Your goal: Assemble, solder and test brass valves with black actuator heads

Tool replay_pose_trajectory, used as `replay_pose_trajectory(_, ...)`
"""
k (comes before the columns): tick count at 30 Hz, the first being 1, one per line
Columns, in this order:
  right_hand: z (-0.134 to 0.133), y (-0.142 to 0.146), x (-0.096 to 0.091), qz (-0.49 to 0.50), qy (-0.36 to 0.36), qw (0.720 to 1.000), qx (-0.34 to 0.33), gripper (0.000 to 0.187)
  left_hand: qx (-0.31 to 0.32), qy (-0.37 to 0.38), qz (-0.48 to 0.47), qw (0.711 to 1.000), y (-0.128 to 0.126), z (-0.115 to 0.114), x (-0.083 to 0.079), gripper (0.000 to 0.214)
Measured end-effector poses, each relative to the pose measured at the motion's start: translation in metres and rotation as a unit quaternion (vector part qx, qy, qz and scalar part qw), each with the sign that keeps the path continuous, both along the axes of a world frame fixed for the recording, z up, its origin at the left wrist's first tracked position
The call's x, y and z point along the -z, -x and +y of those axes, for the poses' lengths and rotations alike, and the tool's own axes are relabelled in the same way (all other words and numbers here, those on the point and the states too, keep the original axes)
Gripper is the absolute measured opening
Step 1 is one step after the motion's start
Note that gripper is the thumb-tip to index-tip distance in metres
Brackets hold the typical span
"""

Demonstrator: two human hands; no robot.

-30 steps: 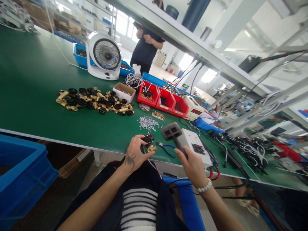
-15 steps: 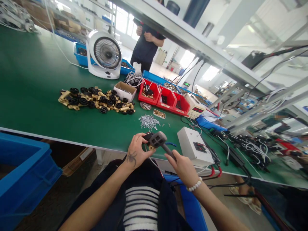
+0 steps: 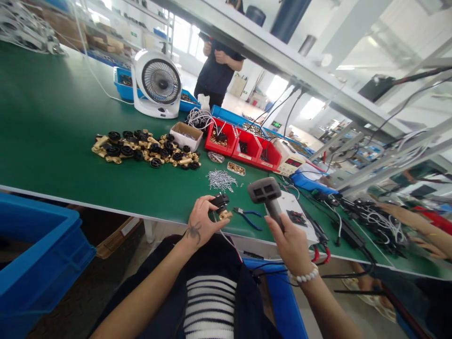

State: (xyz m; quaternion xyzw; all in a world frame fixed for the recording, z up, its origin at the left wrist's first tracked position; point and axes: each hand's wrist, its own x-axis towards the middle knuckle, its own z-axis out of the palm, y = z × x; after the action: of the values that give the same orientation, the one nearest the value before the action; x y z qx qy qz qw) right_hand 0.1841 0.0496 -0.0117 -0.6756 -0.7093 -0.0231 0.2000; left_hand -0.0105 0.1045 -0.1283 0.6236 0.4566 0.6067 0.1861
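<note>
My left hand (image 3: 202,220) pinches a brass valve (image 3: 223,207) with a black top at the front edge of the bench. A cable runs down below this hand. My right hand (image 3: 291,240) is wrapped around the handle of a grey mallet (image 3: 264,192), its head raised to the right of the valve and apart from it. Blue-handled pliers (image 3: 250,219) lie on the bench between the two hands. Just beyond the valve is a heap of small metal clips (image 3: 221,180). Behind the mallet stands a white box (image 3: 305,223), partly hidden.
Brass parts with black wheels (image 3: 148,149) are piled at left. A white fan (image 3: 158,84), a small carton (image 3: 186,135) and red bins (image 3: 245,147) line the back. A blue crate (image 3: 38,254) stands at lower left. At right, another person's arm (image 3: 420,223) reaches over cables.
My right hand has lifted the mallet away from the valve, up and to the right. The pliers have come into fuller view. Another person's arm has appeared at right. My left hand keeps its hold.
</note>
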Motion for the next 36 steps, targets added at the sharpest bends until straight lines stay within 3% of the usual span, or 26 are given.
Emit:
replay_pose_trajectory(5, 0.004, 0.001, 0.004, -0.095, 0.069, 0.991, -0.059, 0.050, 0.009, 0.001, -0.001, 1.000, -0.001, -0.001, 0.001, 0.039)
replay_pose_trajectory(10, 0.007, -0.001, 0.000, -0.073, 0.013, 0.997, -0.025, 0.048, 0.011, 0.005, -0.005, 1.000, -0.001, 0.000, 0.002, 0.040)
replay_pose_trajectory(15, 0.008, 0.000, 0.004, -0.125, 0.076, 0.987, -0.071, 0.046, 0.011, 0.002, -0.005, 1.000, 0.001, 0.001, 0.001, 0.037)
replay_pose_trajectory(20, 0.006, -0.001, 0.002, -0.045, 0.007, 0.999, -0.022, 0.046, 0.008, -0.002, -0.006, 1.000, 0.001, 0.001, 0.001, 0.040)
replay_pose_trajectory(25, 0.007, 0.007, 0.016, -0.023, 0.094, 0.994, -0.055, 0.044, 0.002, -0.015, -0.002, 1.000, 0.001, 0.003, 0.002, 0.038)
replay_pose_trajectory(27, 0.009, 0.006, 0.018, 0.046, 0.099, 0.993, -0.050, 0.045, -0.004, -0.018, -0.001, 1.000, 0.001, 0.000, 0.000, 0.040)
replay_pose_trajectory(29, 0.013, 0.002, 0.019, 0.175, 0.106, 0.978, -0.032, 0.047, -0.010, -0.023, -0.001, 1.000, 0.002, -0.007, -0.006, 0.044)
replay_pose_trajectory(32, 0.020, -0.002, 0.024, 0.330, 0.151, 0.931, -0.028, 0.051, -0.002, -0.044, 0.006, 0.999, 0.007, -0.026, -0.025, 0.054)
replay_pose_trajectory(36, 0.031, 0.010, 0.039, 0.359, 0.200, 0.908, -0.080, 0.050, 0.034, -0.113, 0.024, 0.993, 0.018, -0.052, -0.064, 0.059)
